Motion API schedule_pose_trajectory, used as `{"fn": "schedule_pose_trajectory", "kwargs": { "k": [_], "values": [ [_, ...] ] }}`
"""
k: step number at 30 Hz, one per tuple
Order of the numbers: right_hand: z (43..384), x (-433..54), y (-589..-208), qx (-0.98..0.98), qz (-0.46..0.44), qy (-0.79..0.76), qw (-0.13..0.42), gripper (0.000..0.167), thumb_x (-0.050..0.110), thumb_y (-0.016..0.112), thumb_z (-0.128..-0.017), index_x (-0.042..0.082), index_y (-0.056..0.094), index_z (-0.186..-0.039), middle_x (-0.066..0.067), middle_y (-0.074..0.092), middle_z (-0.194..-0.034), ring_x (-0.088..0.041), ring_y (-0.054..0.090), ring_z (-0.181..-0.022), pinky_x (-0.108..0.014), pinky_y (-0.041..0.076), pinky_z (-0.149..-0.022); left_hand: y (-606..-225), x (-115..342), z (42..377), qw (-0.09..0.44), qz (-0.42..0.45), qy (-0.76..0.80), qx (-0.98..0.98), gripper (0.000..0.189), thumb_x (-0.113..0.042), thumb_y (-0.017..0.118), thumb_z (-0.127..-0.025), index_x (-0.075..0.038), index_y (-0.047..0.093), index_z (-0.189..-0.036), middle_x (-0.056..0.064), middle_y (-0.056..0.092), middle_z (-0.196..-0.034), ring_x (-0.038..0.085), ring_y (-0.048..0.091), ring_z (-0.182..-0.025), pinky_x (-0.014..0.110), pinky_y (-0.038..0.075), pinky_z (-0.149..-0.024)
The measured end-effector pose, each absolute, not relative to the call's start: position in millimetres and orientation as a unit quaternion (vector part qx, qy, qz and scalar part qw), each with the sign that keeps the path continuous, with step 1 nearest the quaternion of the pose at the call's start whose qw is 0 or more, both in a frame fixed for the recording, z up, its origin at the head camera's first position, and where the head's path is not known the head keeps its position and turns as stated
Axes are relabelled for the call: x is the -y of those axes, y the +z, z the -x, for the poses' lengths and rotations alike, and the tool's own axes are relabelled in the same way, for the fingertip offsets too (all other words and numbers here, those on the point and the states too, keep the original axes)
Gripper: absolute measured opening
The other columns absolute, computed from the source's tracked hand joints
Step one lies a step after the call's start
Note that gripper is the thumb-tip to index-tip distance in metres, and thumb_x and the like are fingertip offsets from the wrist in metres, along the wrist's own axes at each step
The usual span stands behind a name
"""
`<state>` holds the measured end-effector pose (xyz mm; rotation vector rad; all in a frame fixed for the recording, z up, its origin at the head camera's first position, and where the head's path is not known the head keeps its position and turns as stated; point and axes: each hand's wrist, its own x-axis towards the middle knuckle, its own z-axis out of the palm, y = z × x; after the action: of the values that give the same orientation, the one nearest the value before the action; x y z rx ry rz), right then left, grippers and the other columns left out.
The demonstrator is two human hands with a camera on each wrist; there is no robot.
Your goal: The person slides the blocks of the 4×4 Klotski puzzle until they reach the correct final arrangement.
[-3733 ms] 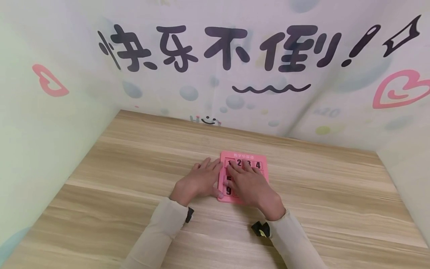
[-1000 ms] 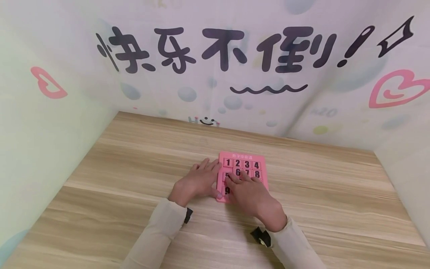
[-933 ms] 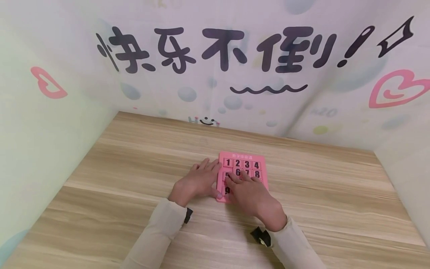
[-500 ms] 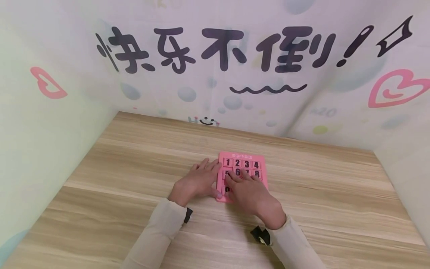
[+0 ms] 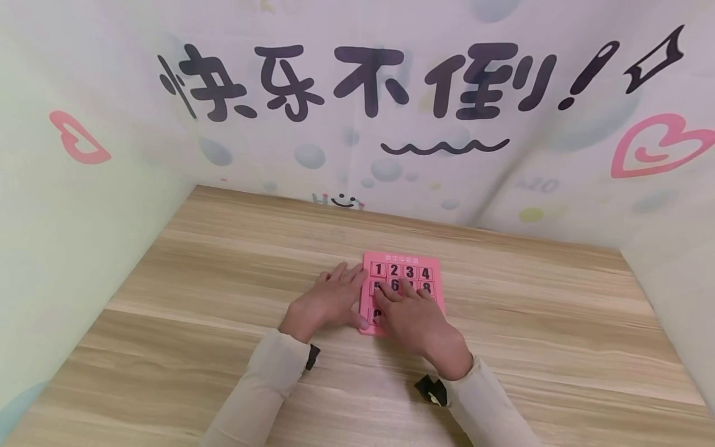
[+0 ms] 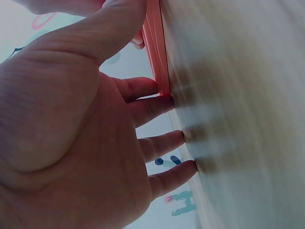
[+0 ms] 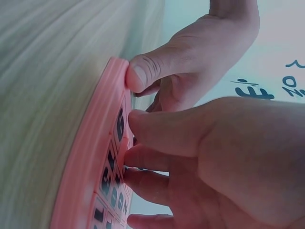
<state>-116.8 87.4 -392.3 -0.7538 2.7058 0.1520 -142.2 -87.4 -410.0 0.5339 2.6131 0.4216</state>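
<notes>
A pink number sliding puzzle [image 5: 399, 259] lies flat on the wooden table. My left hand [image 5: 331, 300] rests along its left edge, the thumb on the lower left corner. In the left wrist view, straight fingers [image 6: 153, 109] meet the puzzle's side and the tabletop. Over the tiles, my right hand [image 5: 416, 321] touches the left column near the 5 tile [image 5: 373, 288], with its thumb by the 9 tile [image 5: 372, 315]. Tiles 1 to 4 show in the top row, and 6 to 8 partly below. The right hand hides the lower right tiles.
The wooden table [image 5: 223, 261] surrounds the puzzle. A printed cloth wall [image 5: 357, 167] with black characters stands behind, and pale walls flank both sides. Black wrist pieces [image 5: 432, 390] sit at the sleeves.
The 5 tile has slid up the left column toward the 1, widening the gap above the 9. My right hand has drawn back off the top row; the left hand has stayed.
</notes>
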Motion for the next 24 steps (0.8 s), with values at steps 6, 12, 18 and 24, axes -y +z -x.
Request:
{"fn": "schedule_pose_trajectory", "kwargs": {
  "k": [6, 12, 18, 24],
  "values": [
    [117.4, -85.7, -393.2, -0.951, 0.261, 0.056, 0.158, 0.053, 0.033, 0.052, -0.102, 0.015, 0.043, -0.151, -0.004, 0.036, -0.159, -0.040, 0.027, -0.148, -0.060, 0.031, -0.115, -409.9, 88.0, 142.3, 0.219, -0.194, 0.152, -0.944, 0.099, -0.045, 0.076, -0.083, -0.010, 0.022, -0.158, 0.008, 0.016, -0.167, 0.034, 0.007, -0.153, 0.056, 0.017, -0.122],
    [118.6, -85.7, -394.5, -0.955, 0.249, 0.032, 0.157, 0.057, 0.038, 0.052, -0.102, 0.014, 0.041, -0.152, -0.004, 0.035, -0.159, -0.039, 0.025, -0.148, -0.061, 0.030, -0.115, -410.3, 87.8, 142.6, 0.218, -0.194, 0.150, -0.945, 0.100, -0.046, 0.076, -0.083, -0.010, 0.022, -0.158, 0.007, 0.016, -0.167, 0.034, 0.007, -0.154, 0.056, 0.016, -0.122],
    [119.7, -86.0, -395.8, -0.957, 0.241, 0.020, 0.161, 0.058, 0.039, 0.052, -0.102, 0.014, 0.039, -0.153, -0.004, 0.033, -0.160, -0.039, 0.023, -0.149, -0.062, 0.029, -0.115, -409.9, 87.7, 142.7, 0.216, -0.197, 0.146, -0.945, 0.099, -0.046, 0.076, -0.083, -0.009, 0.023, -0.158, 0.008, 0.016, -0.166, 0.034, 0.008, -0.153, 0.056, 0.018, -0.122],
    [120.5, -85.6, -395.5, -0.957, 0.235, 0.016, 0.168, 0.059, 0.039, 0.052, -0.101, 0.014, 0.038, -0.153, -0.003, 0.032, -0.161, -0.039, 0.022, -0.150, -0.062, 0.028, -0.116, -408.3, 88.0, 141.6, 0.216, -0.197, 0.145, -0.945, 0.099, -0.047, 0.075, -0.084, -0.009, 0.022, -0.158, 0.008, 0.016, -0.166, 0.034, 0.008, -0.153, 0.056, 0.018, -0.122]
  ]
}}
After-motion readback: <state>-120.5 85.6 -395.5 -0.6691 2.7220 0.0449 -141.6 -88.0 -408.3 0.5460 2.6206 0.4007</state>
